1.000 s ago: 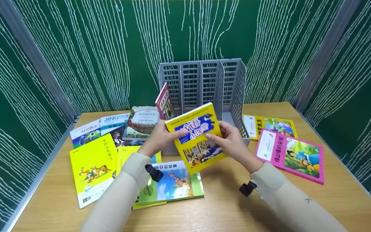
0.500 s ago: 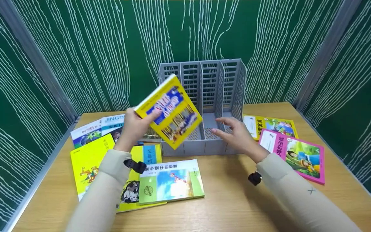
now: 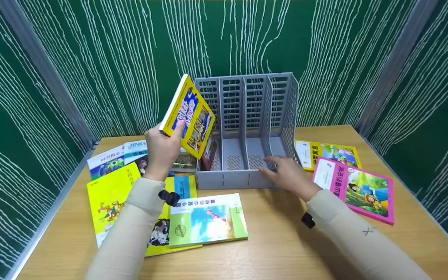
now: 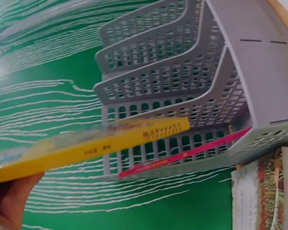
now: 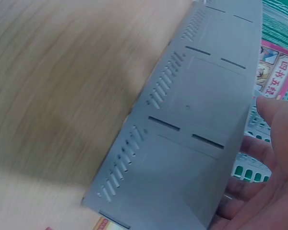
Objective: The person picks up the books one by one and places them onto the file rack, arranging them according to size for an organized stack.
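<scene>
My left hand (image 3: 163,149) holds a yellow book (image 3: 195,112) by its lower left part, the thumb on the cover. The book is tilted above the leftmost compartment of the grey file rack (image 3: 235,179). A thin book with a pinkish-red edge (image 4: 182,155) leans inside that compartment. In the left wrist view, the yellow spine hangs above it, pointing into the rack. My right hand (image 3: 288,175) is at the front wall toward the right, with relaxed fingers reaching over the rim; in the right wrist view, those fingers (image 5: 249,148) are partly hidden behind the wall.
Left of the rack lie several books, among them a yellow tiger book (image 3: 111,198) and a white-and-green book (image 3: 208,223) on top of another yellow one. On the right, a pink-bordered book (image 3: 358,190) overlaps a yellow picture book (image 3: 335,153). Green walls surround the wooden table (image 3: 278,252).
The right hand has let go of the yellow book and come to the rack's front rim. The left hand has carried the book up and left, turning it more edge-on over the leftmost compartment.
</scene>
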Demonstrator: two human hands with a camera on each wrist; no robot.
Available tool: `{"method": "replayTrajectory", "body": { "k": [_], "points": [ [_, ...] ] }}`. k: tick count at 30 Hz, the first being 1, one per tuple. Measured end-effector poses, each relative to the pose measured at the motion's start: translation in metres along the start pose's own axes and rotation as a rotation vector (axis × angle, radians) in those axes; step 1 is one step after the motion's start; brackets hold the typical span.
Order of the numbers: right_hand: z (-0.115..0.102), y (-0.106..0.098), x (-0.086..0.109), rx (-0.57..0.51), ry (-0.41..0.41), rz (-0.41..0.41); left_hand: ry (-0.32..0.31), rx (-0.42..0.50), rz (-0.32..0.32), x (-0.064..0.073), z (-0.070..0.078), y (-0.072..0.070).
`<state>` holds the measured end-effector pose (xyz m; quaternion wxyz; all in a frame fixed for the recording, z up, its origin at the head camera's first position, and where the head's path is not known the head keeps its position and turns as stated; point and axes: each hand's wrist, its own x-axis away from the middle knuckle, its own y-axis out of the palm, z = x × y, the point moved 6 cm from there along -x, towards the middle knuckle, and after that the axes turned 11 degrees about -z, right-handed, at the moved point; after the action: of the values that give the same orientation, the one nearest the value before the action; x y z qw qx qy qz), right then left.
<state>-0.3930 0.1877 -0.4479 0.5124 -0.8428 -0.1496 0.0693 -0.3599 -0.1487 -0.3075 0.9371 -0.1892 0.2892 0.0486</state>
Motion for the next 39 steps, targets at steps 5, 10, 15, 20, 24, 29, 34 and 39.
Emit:
{"method": "replayTrajectory", "body": {
  "k": [5, 10, 15, 20, 24, 29, 34, 39],
  "points": [
    [0.006, 0.006, 0.000, 0.054, 0.041, -0.052, -0.011, -0.036, 0.012, -0.002, -0.005, 0.018],
    [0.005, 0.007, -0.001, 0.056, 0.071, -0.078, -0.027, -0.080, 0.035, -0.007, -0.011, 0.032],
    [0.003, 0.006, -0.001, 0.040, 0.063, -0.070, 0.005, -0.160, 0.041, -0.013, -0.018, 0.046],
    [0.005, 0.007, -0.001, 0.024, 0.053, -0.066, 0.028, -0.221, 0.012, -0.011, -0.031, 0.067],
    [0.005, 0.007, -0.002, 0.023, 0.051, -0.058, 0.023, -0.281, 0.001, -0.008, -0.042, 0.080],
    [0.006, 0.007, -0.002, 0.035, 0.048, -0.049, -0.036, -0.312, -0.015, -0.005, -0.055, 0.093],
    [0.006, 0.007, -0.002, 0.056, 0.046, -0.031, -0.113, -0.315, -0.051, -0.001, -0.068, 0.104],
    [0.007, 0.009, -0.003, 0.042, 0.063, -0.047, -0.174, -0.346, -0.071, -0.001, -0.076, 0.110]
  ]
}}
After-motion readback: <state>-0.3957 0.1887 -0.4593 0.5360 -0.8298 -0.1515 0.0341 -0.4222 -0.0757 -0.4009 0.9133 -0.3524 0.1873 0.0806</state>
